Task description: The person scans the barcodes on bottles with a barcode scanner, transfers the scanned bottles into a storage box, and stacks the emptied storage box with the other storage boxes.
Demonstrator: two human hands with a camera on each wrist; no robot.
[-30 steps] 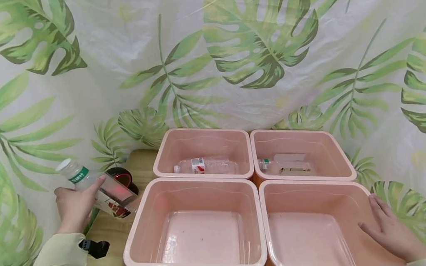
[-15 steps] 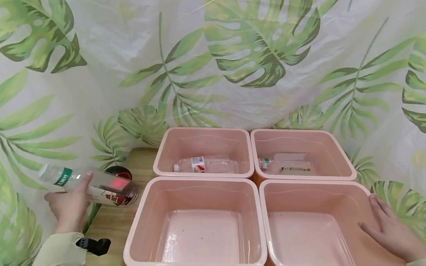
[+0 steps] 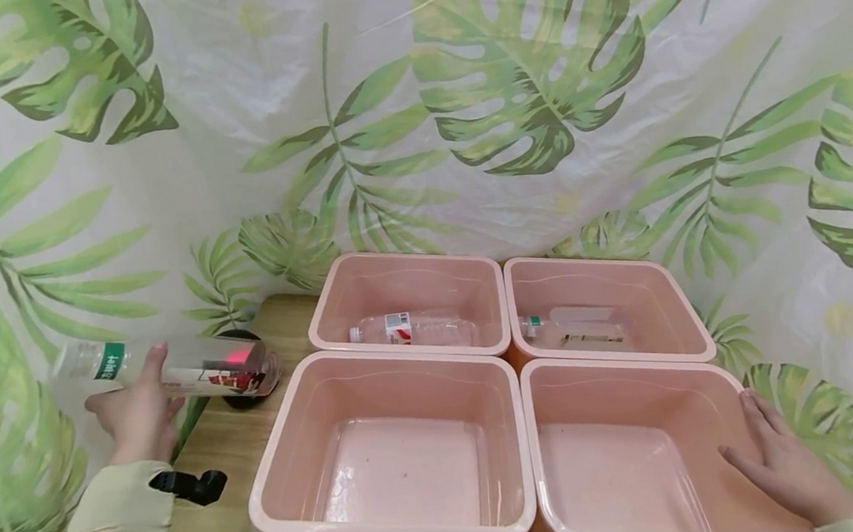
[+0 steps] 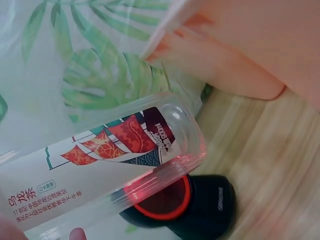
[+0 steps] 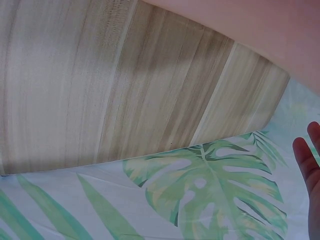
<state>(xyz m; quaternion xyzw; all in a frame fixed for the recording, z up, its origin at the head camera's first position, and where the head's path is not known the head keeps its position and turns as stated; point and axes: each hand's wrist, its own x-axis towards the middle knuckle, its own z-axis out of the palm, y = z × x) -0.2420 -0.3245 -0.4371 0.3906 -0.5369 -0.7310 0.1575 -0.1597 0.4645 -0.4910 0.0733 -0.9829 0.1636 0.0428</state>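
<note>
My left hand [image 3: 133, 414] grips a clear plastic drink bottle [image 3: 202, 371] around its middle, left of the tubs. The bottle lies nearly level, its capped end to the left, with a green band at the neck. Chinese print and red sails mark its pale label [image 4: 100, 160] in the left wrist view. Behind the bottle's base is a black barcode scanner [image 4: 210, 205], with red light falling on the plastic. With fingers extended, my right hand [image 3: 791, 463] rests at the right side of the front right pink tub [image 3: 630, 369].
Beside that tub stands the front left pink tub [image 3: 403, 355]. A clear bottle [image 3: 439, 329] lies in the back left tub [image 3: 414, 258], another bottle [image 3: 589, 320] in the back right tub [image 3: 592, 263]. The wooden table [image 3: 215, 441] meets a leaf-print curtain [image 3: 367, 79].
The bottle has turned from a slant to nearly level, its capped end swinging down and left. Its base has risen slightly over the scanner. My right hand has stayed put.
</note>
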